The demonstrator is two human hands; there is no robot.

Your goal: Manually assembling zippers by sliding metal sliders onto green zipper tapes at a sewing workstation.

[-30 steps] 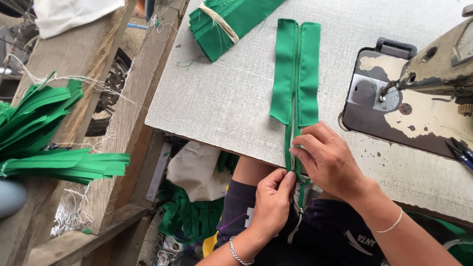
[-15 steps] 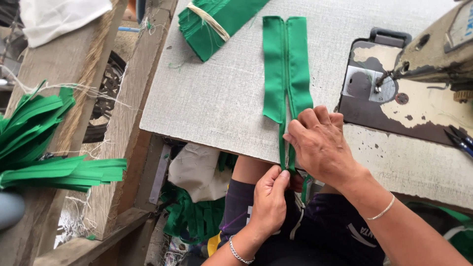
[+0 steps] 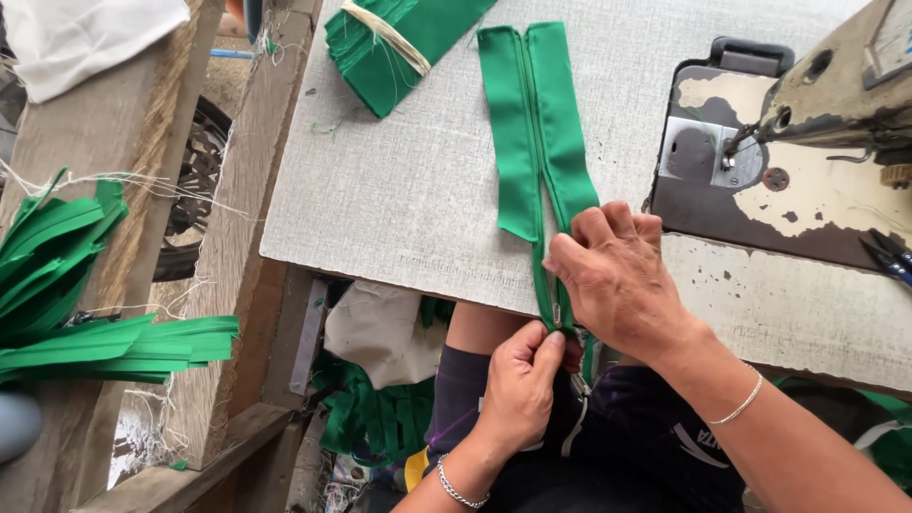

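green zipper strip point(image 3: 534, 123) lies on table point(image 3: 399, 199), long axis running away from the person, near end hanging over table edge. r hand point(image 3: 617, 280) fingers pinched on strip at the edge; l hand point(image 3: 518, 389) just below, fingers clamped on zipper slider point(image 3: 557, 313). l hand nearer the slider.
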